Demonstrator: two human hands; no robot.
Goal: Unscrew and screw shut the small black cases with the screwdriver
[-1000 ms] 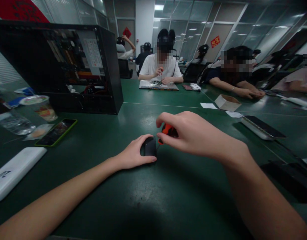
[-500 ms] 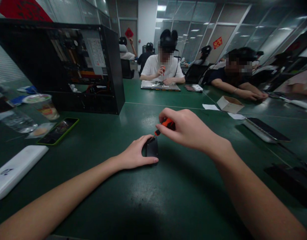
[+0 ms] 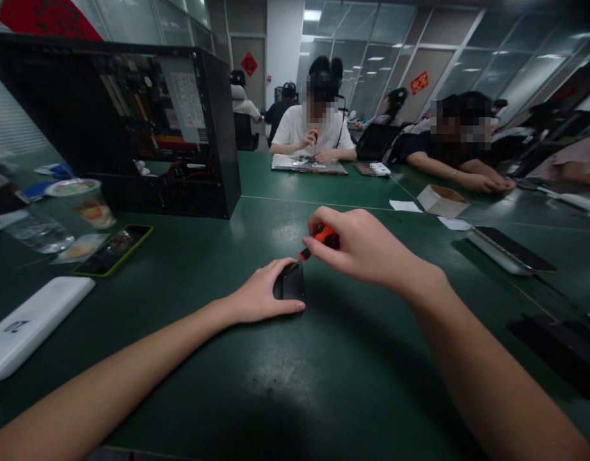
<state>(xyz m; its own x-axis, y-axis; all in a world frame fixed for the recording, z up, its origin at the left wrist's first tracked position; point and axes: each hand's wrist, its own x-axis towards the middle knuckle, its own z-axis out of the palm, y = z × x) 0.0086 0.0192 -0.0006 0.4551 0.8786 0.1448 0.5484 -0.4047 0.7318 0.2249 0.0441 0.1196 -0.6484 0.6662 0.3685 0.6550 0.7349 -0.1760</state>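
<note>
A small flat black case (image 3: 294,283) lies on the green table in front of me. My left hand (image 3: 263,293) grips it from the left, fingers along its far edge and thumb at its near edge. In my right hand (image 3: 357,246) is a screwdriver (image 3: 327,237) with an orange and black handle, held from above and tilted. Its thin shaft points down to the far left part of the black case, close to my left fingertips. Whether the tip sits in a screw is too small to tell.
An opened computer tower (image 3: 213,141) stands at the back left. Nearer are a green-edged phone (image 3: 115,251), a white power bank (image 3: 36,326), a lidded cup (image 3: 86,202) and a bottle (image 3: 36,221). A small box (image 3: 441,202) is at right. Across the table, a person (image 3: 295,128) holds a screwdriver.
Both hands, the screwdriver and the black case keep nearly the same pose. The whole view has shifted only very slightly.
</note>
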